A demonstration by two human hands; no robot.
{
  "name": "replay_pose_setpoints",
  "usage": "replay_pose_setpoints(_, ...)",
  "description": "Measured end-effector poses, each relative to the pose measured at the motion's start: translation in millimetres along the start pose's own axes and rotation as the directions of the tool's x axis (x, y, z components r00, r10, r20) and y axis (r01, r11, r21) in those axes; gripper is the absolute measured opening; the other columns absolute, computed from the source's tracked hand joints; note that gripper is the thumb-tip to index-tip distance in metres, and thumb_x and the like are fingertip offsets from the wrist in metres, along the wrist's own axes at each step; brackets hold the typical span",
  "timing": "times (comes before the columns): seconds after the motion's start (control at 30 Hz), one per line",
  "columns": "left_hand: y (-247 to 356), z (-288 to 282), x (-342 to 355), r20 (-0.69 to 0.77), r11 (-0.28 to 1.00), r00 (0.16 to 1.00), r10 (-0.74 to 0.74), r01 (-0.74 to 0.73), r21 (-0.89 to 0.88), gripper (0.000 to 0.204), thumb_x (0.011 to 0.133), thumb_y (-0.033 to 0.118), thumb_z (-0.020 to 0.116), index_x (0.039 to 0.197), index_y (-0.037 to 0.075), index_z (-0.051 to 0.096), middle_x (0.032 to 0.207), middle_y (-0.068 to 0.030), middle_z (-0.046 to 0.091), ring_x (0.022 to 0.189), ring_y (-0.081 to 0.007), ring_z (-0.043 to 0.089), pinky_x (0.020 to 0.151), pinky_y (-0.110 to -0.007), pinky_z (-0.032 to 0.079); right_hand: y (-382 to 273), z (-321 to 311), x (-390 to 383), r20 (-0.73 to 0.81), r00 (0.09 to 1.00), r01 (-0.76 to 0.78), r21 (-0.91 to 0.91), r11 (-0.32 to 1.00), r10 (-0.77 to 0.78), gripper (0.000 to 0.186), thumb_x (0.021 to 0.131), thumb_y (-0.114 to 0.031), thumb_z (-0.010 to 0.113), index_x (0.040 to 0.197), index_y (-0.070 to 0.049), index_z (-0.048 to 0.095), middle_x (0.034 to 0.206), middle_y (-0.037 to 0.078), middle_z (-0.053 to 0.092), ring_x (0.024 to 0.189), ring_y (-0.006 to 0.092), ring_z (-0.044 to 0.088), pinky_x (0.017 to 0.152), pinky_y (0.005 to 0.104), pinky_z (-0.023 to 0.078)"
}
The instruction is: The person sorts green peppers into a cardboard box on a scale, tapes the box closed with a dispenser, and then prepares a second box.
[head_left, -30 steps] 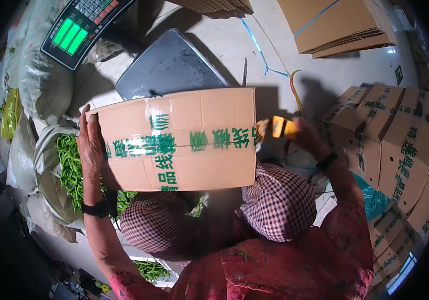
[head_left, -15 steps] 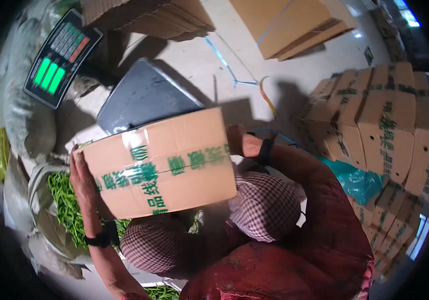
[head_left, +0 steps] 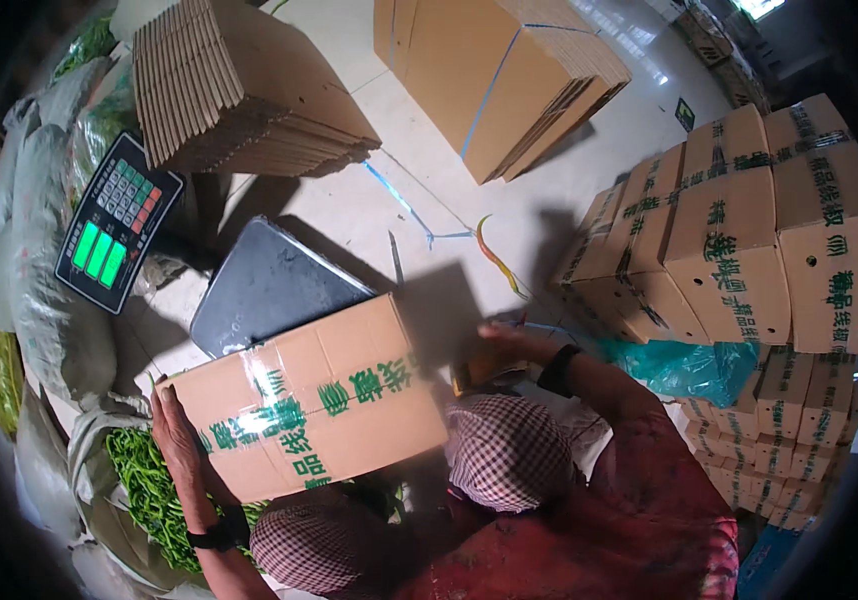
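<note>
A closed cardboard box [head_left: 324,430] with green print and shiny clear tape on its top lies tilted in front of me. Its far edge overlaps the black scale platform [head_left: 274,285]. My left hand [head_left: 177,430] grips the box's left end, fingers along the side. Just off the right end, my right hand [head_left: 517,345] is partly curled beside a blurred, brownish, roll-like thing [head_left: 469,375], which I cannot make out well. The two checked sleeves or knee covers below are mine.
A scale display [head_left: 117,225] with green lights stands at left, by full sacks [head_left: 64,270]. Green chili peppers [head_left: 144,490] fill an open sack. Flattened cartons [head_left: 249,90] stand behind, with another stack [head_left: 489,75]. Packed boxes [head_left: 739,240] and teal plastic [head_left: 684,370] are at right.
My view has shifted, so the scene sits lower. My right hand has moved slightly away from the box's right end. My left hand stays on the left end.
</note>
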State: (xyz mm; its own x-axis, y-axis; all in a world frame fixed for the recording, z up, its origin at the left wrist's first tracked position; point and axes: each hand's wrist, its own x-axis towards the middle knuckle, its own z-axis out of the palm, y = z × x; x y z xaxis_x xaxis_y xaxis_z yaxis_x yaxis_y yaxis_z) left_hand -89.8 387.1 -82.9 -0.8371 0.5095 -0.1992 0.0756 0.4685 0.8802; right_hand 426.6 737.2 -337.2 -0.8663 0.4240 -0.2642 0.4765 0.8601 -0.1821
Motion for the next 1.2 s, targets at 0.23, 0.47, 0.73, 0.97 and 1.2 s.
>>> replay_pose_setpoints(0.23,-18,-13,0,-0.019,0.999,1.000,0.014,-0.013,0.042,0.055,0.102,0.040,0.044,0.134,-0.004,0.050,0.115,-0.0119,0.062,0.104,-0.0189,0.056,0.094,-0.029,0.043,88,-207,98,-0.306,0.659,0.251,0.951,0.182,0.687,0.080,0.090,-0.016,0.066,0.149,-0.005,0.015,0.109,0.018,0.059,0.108,0.0344,0.060,0.103,0.0539,0.039)
replay_pose_setpoints(0.47,-16,-16,-6,0.002,0.996,0.996,-0.084,0.084,-0.034,0.056,0.102,0.042,0.043,0.134,-0.004,0.049,0.117,-0.0144,0.060,0.105,-0.0204,0.055,0.094,-0.031,0.043,110,-317,148,-0.192,0.677,0.037,0.973,0.228,0.710,0.109,0.078,-0.015,0.080,0.146,-0.006,-0.004,0.135,0.018,0.046,0.120,0.0293,0.055,0.102,0.0439,0.042)
replay_pose_setpoints(0.73,-5,-19,3,0.047,0.974,0.973,-0.225,0.226,-0.013,0.060,0.102,0.044,0.040,0.139,-0.002,0.045,0.128,-0.0164,0.054,0.114,-0.0231,0.051,0.100,-0.034,0.039,125,-299,180,-0.420,0.627,0.126,0.886,0.447,0.656,0.094,0.067,-0.009,0.085,0.135,0.001,0.021,0.127,0.016,0.047,0.113,0.0271,0.055,0.097,0.0357,0.049)
replay_pose_setpoints(0.97,-3,-15,2,0.035,0.980,0.980,-0.195,0.194,0.039,0.061,0.103,0.046,0.037,0.140,-0.002,0.043,0.129,-0.0149,0.052,0.114,-0.0215,0.049,0.101,-0.034,0.037,92,-291,201,-0.300,0.568,-0.076,0.908,0.411,0.767,0.097,0.063,-0.019,0.089,0.134,0.001,0.027,0.121,0.017,0.052,0.106,0.0218,0.060,0.082,0.0306,0.055)
replay_pose_setpoints(1.2,-5,-20,0,0.073,0.984,0.982,-0.174,0.176,-0.022,0.060,0.103,0.045,0.038,0.140,-0.003,0.042,0.127,-0.0156,0.053,0.114,-0.0206,0.050,0.100,-0.032,0.037,108,-263,278,-0.662,0.557,0.251,0.709,0.659,0.501,0.055,0.075,-0.023,0.080,0.121,-0.001,0.058,0.113,0.011,0.063,0.103,0.0175,0.061,0.081,0.0288,0.054)
